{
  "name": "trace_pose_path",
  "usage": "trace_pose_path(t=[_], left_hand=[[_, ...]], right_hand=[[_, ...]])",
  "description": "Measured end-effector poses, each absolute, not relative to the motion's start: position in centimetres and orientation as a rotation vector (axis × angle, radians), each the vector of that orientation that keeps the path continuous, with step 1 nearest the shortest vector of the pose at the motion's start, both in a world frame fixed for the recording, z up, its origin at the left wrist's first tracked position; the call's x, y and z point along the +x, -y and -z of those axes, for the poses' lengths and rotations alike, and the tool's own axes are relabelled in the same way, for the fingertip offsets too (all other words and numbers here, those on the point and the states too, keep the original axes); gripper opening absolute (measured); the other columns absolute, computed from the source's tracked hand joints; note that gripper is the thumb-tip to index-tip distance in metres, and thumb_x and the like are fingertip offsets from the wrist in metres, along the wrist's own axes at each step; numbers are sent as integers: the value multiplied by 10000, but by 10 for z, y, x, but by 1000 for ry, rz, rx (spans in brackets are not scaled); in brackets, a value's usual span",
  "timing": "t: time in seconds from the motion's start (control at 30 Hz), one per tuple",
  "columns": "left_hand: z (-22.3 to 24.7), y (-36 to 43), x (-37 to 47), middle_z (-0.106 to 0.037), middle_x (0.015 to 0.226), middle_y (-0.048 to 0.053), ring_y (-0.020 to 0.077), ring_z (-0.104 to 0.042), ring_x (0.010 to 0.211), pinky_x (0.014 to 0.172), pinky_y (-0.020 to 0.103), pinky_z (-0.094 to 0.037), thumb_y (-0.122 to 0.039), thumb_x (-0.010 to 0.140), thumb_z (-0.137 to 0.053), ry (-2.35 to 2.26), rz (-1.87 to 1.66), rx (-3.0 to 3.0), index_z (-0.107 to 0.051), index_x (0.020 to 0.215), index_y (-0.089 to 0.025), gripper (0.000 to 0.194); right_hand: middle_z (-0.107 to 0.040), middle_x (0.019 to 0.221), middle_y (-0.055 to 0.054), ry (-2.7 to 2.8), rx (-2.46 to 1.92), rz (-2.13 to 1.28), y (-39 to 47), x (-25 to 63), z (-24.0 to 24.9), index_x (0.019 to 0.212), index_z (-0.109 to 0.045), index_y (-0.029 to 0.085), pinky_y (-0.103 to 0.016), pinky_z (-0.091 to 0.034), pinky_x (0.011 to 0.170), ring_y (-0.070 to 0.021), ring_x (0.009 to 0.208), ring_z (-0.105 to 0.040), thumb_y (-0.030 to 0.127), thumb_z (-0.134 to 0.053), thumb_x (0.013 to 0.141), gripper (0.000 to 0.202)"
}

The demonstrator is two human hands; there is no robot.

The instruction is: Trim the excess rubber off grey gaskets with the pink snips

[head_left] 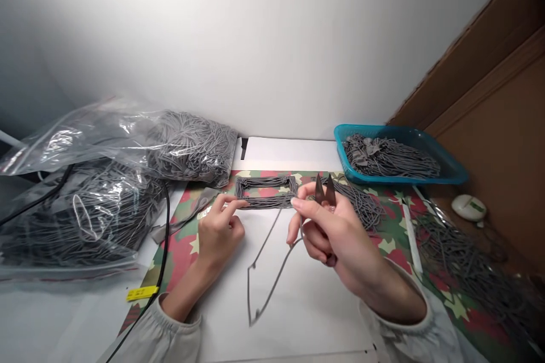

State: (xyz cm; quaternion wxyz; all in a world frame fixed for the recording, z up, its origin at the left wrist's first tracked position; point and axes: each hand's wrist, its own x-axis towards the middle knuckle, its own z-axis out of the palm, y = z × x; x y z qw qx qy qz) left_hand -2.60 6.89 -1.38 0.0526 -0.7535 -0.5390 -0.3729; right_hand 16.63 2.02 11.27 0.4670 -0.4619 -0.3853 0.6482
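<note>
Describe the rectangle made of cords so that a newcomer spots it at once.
Find the camouflage-patterned mat on the table. Near its far edge, at the left hand's fingertips, lies the gray cord rectangle. Its cords form four sides around an opening, unlike the cords heaped in the blue basket.

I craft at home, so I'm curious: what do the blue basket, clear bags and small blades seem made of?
The blue basket looks like plastic, smooth and shiny, with a moulded-looking rim. The clear bags seem thin, glossy plastic film: see-through, creased and glinting. The blades in the right hand are probably metal: dark, flat and pointed.
</note>
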Motion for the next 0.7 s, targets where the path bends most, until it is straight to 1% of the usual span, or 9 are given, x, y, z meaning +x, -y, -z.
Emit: trace_pose_path(t=[0.1, 0.13, 0.2, 0.27, 0.33, 0.43, 0.5, 0.6, 0.7], left_hand=[[13, -68, -26, -629, 854, 19, 102, -563, 549, 487, 202, -399, 36, 646, -418, 1649, 1124, -2312, -680, 846, -199, 404], [13, -68, -25, -628, 851, 18, 103, -560, 547, 489, 204, -398, 35, 647, -417, 1650, 1120, -2318, -679, 850, -200, 406], [15, -68, -25, -625, 845, 17, 102, -549, 540, 491, 207, -391, 31, 653, -417, 1652, 1111, -2328, -676, 850, -200, 399], [17, -68, -24, -621, 845, 19, 96, -526, 519, 488, 212, -378, 24, 665, -412, 1659, 1095, -2340, -671, 845, -195, 384], [16, -68, -25, -617, 858, 29, 92, -499, 498, 490, 220, -367, 13, 691, -400, 1677, 1063, -2362, -666, 858, -187, 372], [3, -64, -28, -623, 910, 48, 83, -460, 465, 500, 236, -368, -43, 760, -394, 1667, 945, -2506, -662, 918, -181, 340], [-11, -58, -29, -637, 907, 27, 72, -446, 434, 493, 240, -366, -134, 795, -438, 1564, 784, -2739, -667, 909, -208, 266], [-28, -47, -27, -633, 769, -18, 98, -503, 443, 456, 260, -306, -241, 785, -552, 1408, 473, -3022, -662, 773, -246, 111], [-29, -38, -22, -644, 721, -26, 138, -576, 488, 449, 279, -268, -240, 775, -624, 1374, 255, -3106, -636, 741, -242, 36]], right_hand=[[-688, 601, 25, 1091, -1480, -1469, -18, 180, -81, 848, -420, 245, -184, -191, 315, -46, 317, -185, 447, -537, 823, 234], [-691, 591, 7, 1133, -1542, -1435, -17, 188, -68, 836, -434, 237, -193, -192, 327, -54, 322, -205, 431, -555, 804, 231], [-666, 529, -3, 1177, -1632, -1345, -15, 205, -43, 793, -461, 222, -207, -248, 380, -78, 353, -309, 373, -605, 765, 211], [-641, 495, -3, 1203, -1706, -1223, -13, 219, -23, 741, -471, 222, -241, -356, 489, -130, 452, -474, 349, -631, 740, 205], [-637, 504, -3, 1216, -1752, -1128, -9, 227, -11, 734, -482, 225, -284, -409, 587, -169, 523, -544, 366, -627, 748, 203], [-625, 525, 1, 1221, -1789, -1036, -4, 231, -5, 754, -514, 223, -317, -433, 632, -194, 552, -568, 402, -608, 774, 204], [-605, 523, 9, 1221, -1803, -990, -1, 232, -6, 758, -532, 222, -320, -446, 633, -200, 557, -577, 405, -604, 782, 198], [-618, 592, -11, 1210, -1810, -913, 0, 231, -7, 728, -540, 222, -319, -469, 649, -210, 611, -605, 403, -604, 776, 198], [-641, 717, -45, 1199, -1809, -841, 2, 230, -7, 708, -543, 220, -312, -480, 674, -214, 698, -613, 394, -602, 772, 195]])
